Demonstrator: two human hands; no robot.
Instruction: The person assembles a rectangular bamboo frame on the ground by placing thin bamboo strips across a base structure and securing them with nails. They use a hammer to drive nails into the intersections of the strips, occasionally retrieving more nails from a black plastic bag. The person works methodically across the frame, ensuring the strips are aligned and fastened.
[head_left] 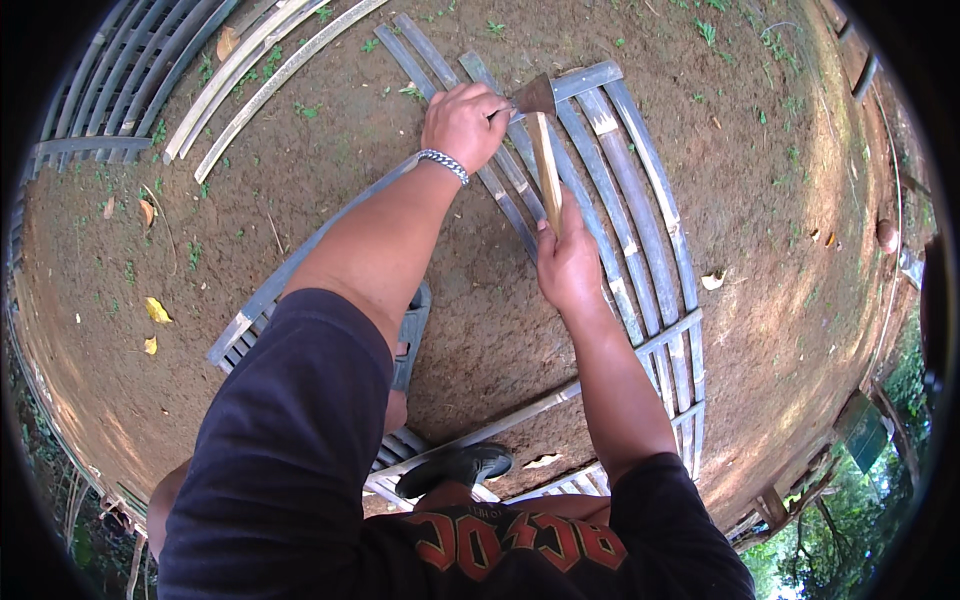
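Observation:
My right hand [570, 258] is wrapped round the pale wooden handle of a hatchet [547, 165]. Its rusty, flared metal head lies over the top end of a bamboo slat panel [630, 190], beside my left fingers. My left hand [465, 125], with a chain bracelet at the wrist, is closed above loose grey slats [510, 195] at the panel's left side. Whatever its fingertips pinch is hidden or too small to name. A crosspiece [588, 78] joins the tops of the panel's right-hand slats.
Brown soil [780, 200] surrounds the panel. Another slatted panel [120, 80] and split bamboo strips [255, 90] lie at the far left. A long bamboo rail [300, 265] passes under my left arm. My sandalled foot [455, 470] is by the lower crosspiece.

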